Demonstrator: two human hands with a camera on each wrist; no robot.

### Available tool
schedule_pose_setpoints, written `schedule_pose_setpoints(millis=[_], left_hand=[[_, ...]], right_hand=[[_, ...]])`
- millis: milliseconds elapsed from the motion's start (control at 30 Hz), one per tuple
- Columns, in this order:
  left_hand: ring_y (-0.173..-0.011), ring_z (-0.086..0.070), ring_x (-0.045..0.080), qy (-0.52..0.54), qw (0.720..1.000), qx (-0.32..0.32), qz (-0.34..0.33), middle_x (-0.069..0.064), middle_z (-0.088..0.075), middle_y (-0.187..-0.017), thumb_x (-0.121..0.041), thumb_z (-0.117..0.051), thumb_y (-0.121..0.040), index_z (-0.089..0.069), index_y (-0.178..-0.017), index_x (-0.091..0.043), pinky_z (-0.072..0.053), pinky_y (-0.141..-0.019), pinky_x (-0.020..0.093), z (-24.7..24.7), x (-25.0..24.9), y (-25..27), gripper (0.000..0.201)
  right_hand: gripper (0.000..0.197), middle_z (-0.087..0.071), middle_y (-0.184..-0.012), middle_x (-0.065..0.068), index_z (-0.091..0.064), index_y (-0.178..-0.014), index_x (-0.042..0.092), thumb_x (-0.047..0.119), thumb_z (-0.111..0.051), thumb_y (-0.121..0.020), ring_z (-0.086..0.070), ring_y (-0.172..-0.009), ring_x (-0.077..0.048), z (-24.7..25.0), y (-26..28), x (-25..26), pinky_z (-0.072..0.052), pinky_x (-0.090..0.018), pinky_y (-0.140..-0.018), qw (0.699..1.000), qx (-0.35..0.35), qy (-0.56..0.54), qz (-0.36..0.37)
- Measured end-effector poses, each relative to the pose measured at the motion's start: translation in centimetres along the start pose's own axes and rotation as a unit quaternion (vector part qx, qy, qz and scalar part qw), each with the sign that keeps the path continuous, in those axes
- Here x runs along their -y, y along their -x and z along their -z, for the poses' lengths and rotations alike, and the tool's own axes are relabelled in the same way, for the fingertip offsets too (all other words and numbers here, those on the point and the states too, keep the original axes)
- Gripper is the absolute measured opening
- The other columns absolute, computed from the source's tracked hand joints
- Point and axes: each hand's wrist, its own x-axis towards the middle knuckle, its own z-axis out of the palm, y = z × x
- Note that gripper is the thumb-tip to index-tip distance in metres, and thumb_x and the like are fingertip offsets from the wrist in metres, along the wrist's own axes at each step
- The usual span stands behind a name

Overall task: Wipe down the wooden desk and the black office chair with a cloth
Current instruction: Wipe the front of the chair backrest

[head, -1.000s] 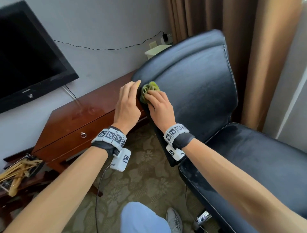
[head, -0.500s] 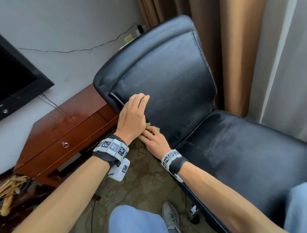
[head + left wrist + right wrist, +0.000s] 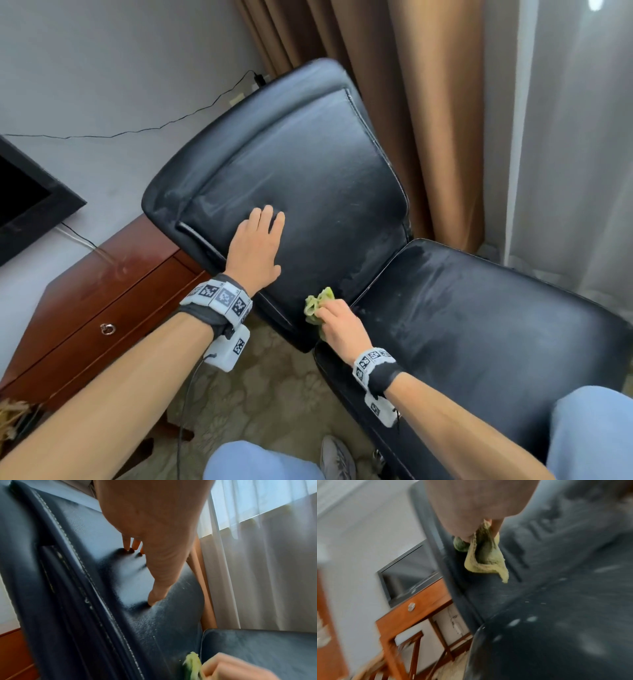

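The black office chair (image 3: pixel 308 178) fills the middle of the head view, its backrest leaning toward the wooden desk (image 3: pixel 113 291). My left hand (image 3: pixel 257 250) lies flat on the lower backrest, fingers straight; in the left wrist view its fingertips (image 3: pixel 151 601) press dents into the leather (image 3: pixel 120 615). My right hand (image 3: pixel 334 322) grips a bunched green cloth (image 3: pixel 317 303) against the bottom of the backrest, just above the seam with the seat (image 3: pixel 479 325). In the right wrist view the cloth (image 3: pixel 484 559) hangs crumpled from curled fingers.
A black TV (image 3: pixel 24 205) hangs on the wall at the left, with a cable running behind the chair. Brown curtains (image 3: pixel 411 102) and a white sheer curtain (image 3: pixel 565 137) stand behind the chair. My knees (image 3: pixel 589 431) and a shoe (image 3: pixel 337 457) are over the patterned carpet (image 3: pixel 274 394).
My right hand has carried the cloth from the backrest's top edge down its side to the bottom. My left hand has left the chair's edge and now lies flat on the backrest face.
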Motion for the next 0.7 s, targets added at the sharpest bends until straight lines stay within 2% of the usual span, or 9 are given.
schedule_pose_setpoints(millis=[100,167,233,300,367,433,533,600,700], left_hand=[[-0.15,-0.023,0.036,-0.051,0.998,0.027,-0.017,0.021,-0.017,-0.164,-0.061,-0.076,-0.082,-0.011,-0.162,-0.009,-0.031,-0.118,0.04,0.0,0.1,-0.5,0.116],[-0.15,-0.023,0.037,-0.068,0.997,0.031,-0.022,0.022,-0.017,-0.164,-0.065,-0.077,-0.078,-0.011,-0.163,-0.009,-0.032,-0.117,0.04,0.2,0.1,-0.9,0.121],[-0.149,-0.024,0.038,-0.075,0.996,0.031,-0.023,0.024,-0.018,-0.163,-0.068,-0.077,-0.076,-0.011,-0.163,-0.009,-0.032,-0.117,0.04,0.2,-0.1,-1.0,0.124],[-0.15,-0.023,0.039,-0.081,0.996,0.031,-0.016,0.024,-0.017,-0.163,-0.069,-0.076,-0.076,-0.009,-0.163,-0.008,-0.031,-0.117,0.041,0.1,-0.4,-1.0,0.125],[-0.15,-0.022,0.04,-0.08,0.996,0.033,-0.008,0.025,-0.015,-0.164,-0.069,-0.075,-0.076,-0.007,-0.163,-0.007,-0.03,-0.118,0.042,-0.2,-0.7,-1.0,0.126],[-0.15,-0.021,0.04,-0.079,0.996,0.037,-0.002,0.025,-0.015,-0.164,-0.068,-0.076,-0.076,-0.005,-0.162,-0.007,-0.029,-0.119,0.044,-0.2,-1.0,-1.1,0.127],[-0.148,-0.024,0.041,-0.093,0.995,0.04,0.008,0.025,-0.016,-0.162,-0.066,-0.08,-0.072,-0.008,-0.161,-0.006,-0.032,-0.116,0.044,-0.1,-1.5,-1.5,0.129],[-0.145,-0.028,0.041,-0.102,0.994,0.042,0.02,0.025,-0.02,-0.159,-0.063,-0.084,-0.067,-0.012,-0.158,-0.006,-0.036,-0.111,0.042,0.1,-2.1,-1.9,0.128],[-0.14,-0.033,0.039,-0.106,0.993,0.046,0.037,0.024,-0.024,-0.156,-0.058,-0.087,-0.064,-0.017,-0.154,-0.007,-0.04,-0.105,0.041,0.2,-3.0,-2.4,0.125]], right_hand=[[0.051,-0.064,-0.113,0.013,-0.068,-0.103,0.016,-0.019,-0.059,-0.068,-0.062,-0.103,-0.015,3.1,-1.2,-4.6,-0.054,-0.036,-0.096,0.978,-0.095,-0.121,-0.139],[0.047,-0.066,-0.113,0.012,-0.068,-0.103,0.02,-0.016,-0.056,-0.077,-0.064,-0.111,-0.011,5.6,-3.4,-7.0,-0.05,-0.036,-0.104,0.943,-0.152,-0.185,-0.232],[0.033,-0.066,-0.113,0.007,-0.068,-0.107,0.021,-0.002,-0.059,-0.085,-0.063,-0.109,-0.007,6.6,-5.6,-11.6,-0.047,-0.026,-0.105,0.908,-0.18,-0.179,-0.334],[0.033,-0.067,-0.12,0.006,-0.068,-0.113,0.026,0.022,-0.059,-0.082,-0.065,-0.113,-0.013,6.6,-7.8,-17.0,-0.05,-0.033,-0.106,0.876,-0.193,-0.173,-0.406],[0.041,-0.066,-0.132,-0.001,-0.069,-0.121,0.023,0.027,-0.06,-0.08,-0.062,-0.124,-0.023,7.3,-10.0,-19.2,-0.045,-0.043,-0.113,0.857,-0.202,-0.18,-0.439],[0.036,-0.064,-0.136,-0.011,-0.067,-0.122,0.008,0.007,-0.063,-0.087,-0.056,-0.129,-0.028,9.4,-11.8,-18.0,-0.036,-0.033,-0.116,0.85,-0.204,-0.175,-0.453],[0.031,-0.068,-0.12,-0.011,-0.065,-0.117,0.005,-0.005,-0.055,-0.089,-0.06,-0.109,-0.027,9.3,-12.2,-18.1,-0.035,-0.014,-0.091,0.821,-0.257,-0.206,-0.467],[0.035,-0.069,-0.119,-0.012,-0.066,-0.121,0.007,-0.004,-0.051,-0.091,-0.06,-0.11,-0.03,8.1,-11.8,-18.9,-0.035,-0.015,-0.087,0.797,-0.272,-0.228,-0.489],[0.036,-0.069,-0.126,-0.016,-0.067,-0.129,0.007,0.003,-0.048,-0.099,-0.059,-0.119,-0.036,6.0,-11.3,-20.1,-0.04,-0.025,-0.101,0.785,-0.242,-0.249,-0.514]])
